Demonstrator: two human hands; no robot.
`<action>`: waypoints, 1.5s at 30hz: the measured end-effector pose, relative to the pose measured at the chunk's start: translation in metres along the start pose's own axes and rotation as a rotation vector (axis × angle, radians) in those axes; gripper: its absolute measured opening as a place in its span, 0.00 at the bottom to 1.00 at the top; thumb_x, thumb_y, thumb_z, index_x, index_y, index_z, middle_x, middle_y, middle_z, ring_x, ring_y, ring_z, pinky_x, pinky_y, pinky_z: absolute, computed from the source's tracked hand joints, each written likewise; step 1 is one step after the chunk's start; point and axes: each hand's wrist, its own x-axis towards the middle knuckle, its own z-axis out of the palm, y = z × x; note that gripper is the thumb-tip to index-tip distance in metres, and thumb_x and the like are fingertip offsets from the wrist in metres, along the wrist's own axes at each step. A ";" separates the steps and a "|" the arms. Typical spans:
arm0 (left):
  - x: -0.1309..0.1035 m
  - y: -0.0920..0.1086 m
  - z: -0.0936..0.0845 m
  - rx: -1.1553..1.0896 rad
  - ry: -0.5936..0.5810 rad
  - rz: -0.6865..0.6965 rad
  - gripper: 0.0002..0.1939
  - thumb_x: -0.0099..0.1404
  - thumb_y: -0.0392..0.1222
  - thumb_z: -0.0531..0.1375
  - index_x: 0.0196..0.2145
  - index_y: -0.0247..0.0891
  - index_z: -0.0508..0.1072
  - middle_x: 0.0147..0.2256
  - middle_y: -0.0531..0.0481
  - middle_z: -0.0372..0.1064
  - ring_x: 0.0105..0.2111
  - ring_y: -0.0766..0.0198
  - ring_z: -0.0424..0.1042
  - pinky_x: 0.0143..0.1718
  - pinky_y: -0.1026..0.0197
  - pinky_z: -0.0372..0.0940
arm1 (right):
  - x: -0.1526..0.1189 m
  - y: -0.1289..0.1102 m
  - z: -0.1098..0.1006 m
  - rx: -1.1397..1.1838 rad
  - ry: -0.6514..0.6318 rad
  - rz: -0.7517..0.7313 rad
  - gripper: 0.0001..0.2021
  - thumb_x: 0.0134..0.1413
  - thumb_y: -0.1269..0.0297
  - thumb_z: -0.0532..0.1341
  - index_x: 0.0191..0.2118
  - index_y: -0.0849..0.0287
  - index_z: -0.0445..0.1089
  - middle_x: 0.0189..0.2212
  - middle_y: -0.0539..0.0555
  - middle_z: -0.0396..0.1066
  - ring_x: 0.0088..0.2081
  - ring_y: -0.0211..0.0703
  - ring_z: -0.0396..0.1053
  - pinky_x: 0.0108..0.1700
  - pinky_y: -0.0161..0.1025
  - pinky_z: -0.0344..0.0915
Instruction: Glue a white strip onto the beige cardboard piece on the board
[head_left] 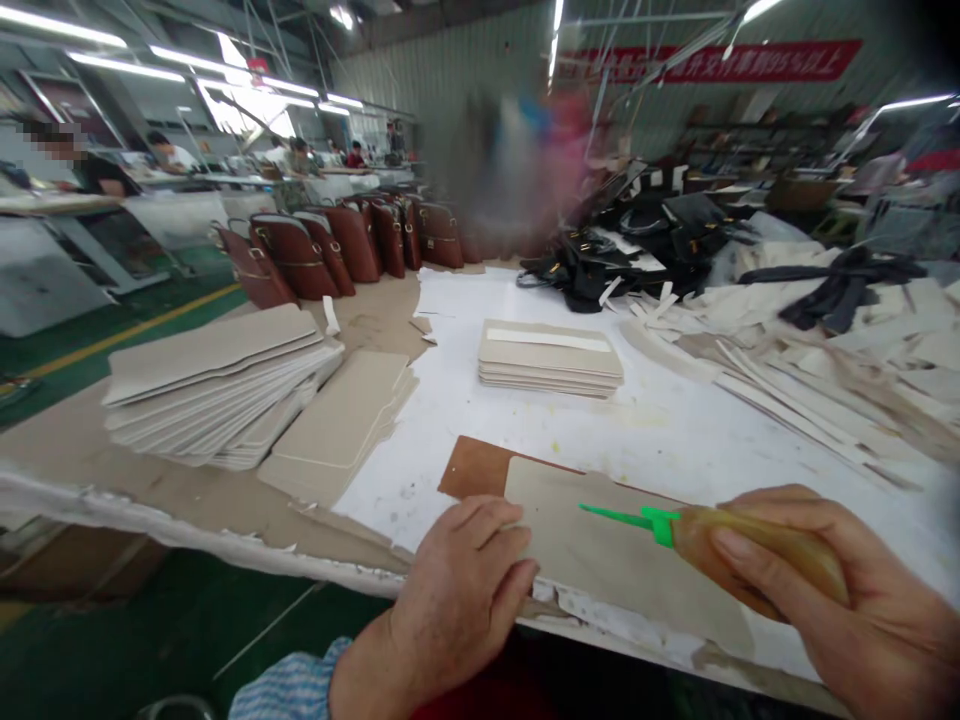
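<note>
My right hand (pixel 840 590) is wrapped round a yellowish squeeze bottle (pixel 742 550) with a long green nozzle. The nozzle points left, over a beige panel (pixel 615 530) at the table's near edge; whether it touches the panel I cannot tell. Beneath that panel lies a brown piece (pixel 472 468), showing at the left end and along the far edge. My left hand (pixel 469 580) rests with its fingers laid on the near left part of the panel and holds nothing.
A neat stack of beige panels (pixel 551 360) stands beyond the work. Fanned panels (pixel 217 385) lie left. Brown bags (pixel 330 245) line the far left, black bags (pixel 637 240) the back. Pale strips (pixel 825 380) heap at right. People sit at tables farther off.
</note>
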 end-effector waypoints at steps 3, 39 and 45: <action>-0.003 -0.015 -0.001 0.035 -0.053 -0.080 0.05 0.73 0.33 0.60 0.44 0.37 0.76 0.48 0.44 0.77 0.48 0.52 0.76 0.54 0.46 0.73 | 0.011 -0.016 0.017 0.046 -0.055 -0.031 0.09 0.70 0.49 0.64 0.42 0.47 0.73 0.37 0.48 0.74 0.33 0.45 0.74 0.29 0.37 0.74; -0.005 -0.020 0.007 0.044 -0.119 -0.091 0.07 0.71 0.37 0.65 0.46 0.37 0.78 0.48 0.44 0.78 0.49 0.48 0.73 0.53 0.42 0.72 | 0.039 -0.041 0.034 0.093 -0.349 -0.235 0.07 0.76 0.59 0.60 0.44 0.49 0.74 0.36 0.49 0.68 0.36 0.39 0.70 0.34 0.35 0.68; -0.005 -0.020 0.007 0.051 -0.118 -0.088 0.07 0.71 0.37 0.65 0.46 0.37 0.78 0.48 0.44 0.78 0.50 0.48 0.73 0.54 0.42 0.72 | 0.038 -0.043 0.040 0.120 -0.329 -0.287 0.05 0.77 0.63 0.59 0.46 0.51 0.72 0.38 0.50 0.67 0.39 0.41 0.70 0.37 0.37 0.68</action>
